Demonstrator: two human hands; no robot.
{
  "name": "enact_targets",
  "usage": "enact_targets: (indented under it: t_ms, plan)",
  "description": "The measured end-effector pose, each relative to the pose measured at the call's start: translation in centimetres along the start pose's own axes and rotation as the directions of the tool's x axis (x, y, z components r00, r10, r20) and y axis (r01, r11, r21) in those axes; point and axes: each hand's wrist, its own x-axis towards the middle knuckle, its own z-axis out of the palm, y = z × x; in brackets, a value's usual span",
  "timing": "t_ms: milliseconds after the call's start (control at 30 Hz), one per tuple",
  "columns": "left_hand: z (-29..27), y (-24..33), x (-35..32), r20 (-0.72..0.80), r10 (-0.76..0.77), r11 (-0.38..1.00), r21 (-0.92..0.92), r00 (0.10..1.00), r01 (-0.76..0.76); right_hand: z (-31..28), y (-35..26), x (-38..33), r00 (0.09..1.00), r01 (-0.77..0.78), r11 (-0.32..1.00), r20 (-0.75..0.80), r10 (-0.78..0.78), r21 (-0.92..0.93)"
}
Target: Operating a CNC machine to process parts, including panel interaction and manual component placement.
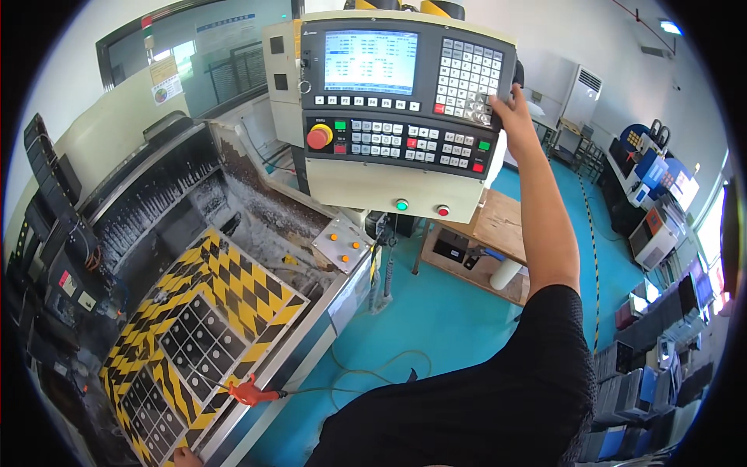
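Note:
My right hand (513, 113) is at the right edge of a machine control panel (373, 175). Its thumb lies on the front by the grey keypad (471, 70), and the fingers curl round the side, partly hidden. The panel's lit screen (369, 62) shows rows of figures. Only a small part of my left hand (187, 458) shows at the lower edge, by the front rim of the machine bed; its fingers are mostly cut off. Near it, a red air blow gun (247, 391) lies on the rim beside a yellow-and-black striped fixture plate (241, 272) with dark gridded pads (202, 342).
A red emergency stop knob (318, 137) juts from the panel. Orange buttons sit on a metal box (342, 244) below. A hose (381, 373) trails over the teal floor (373, 335). A wooden shelf table (498, 226) stands behind; stacked dark panels (646, 373) line the right.

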Motion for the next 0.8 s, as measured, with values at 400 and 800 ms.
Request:
enact_targets:
  t_ms: [400, 800]
  plan:
    - [2.2, -1.4, 4.1, -0.029, 0.01, 1.0, 0.025, 1.0, -0.009, 1.7, 0.2, 3.9, 0.996, 0.029, 0.995, -0.087, -0.02, 0.094]
    - [4.7, -4.3, 6.6, -0.158, 0.05, 0.996, 0.087, 0.986, -0.036, 2.3, 1.3, 4.7, 0.989, 0.05, 0.989, -0.132, -0.068, -0.136]
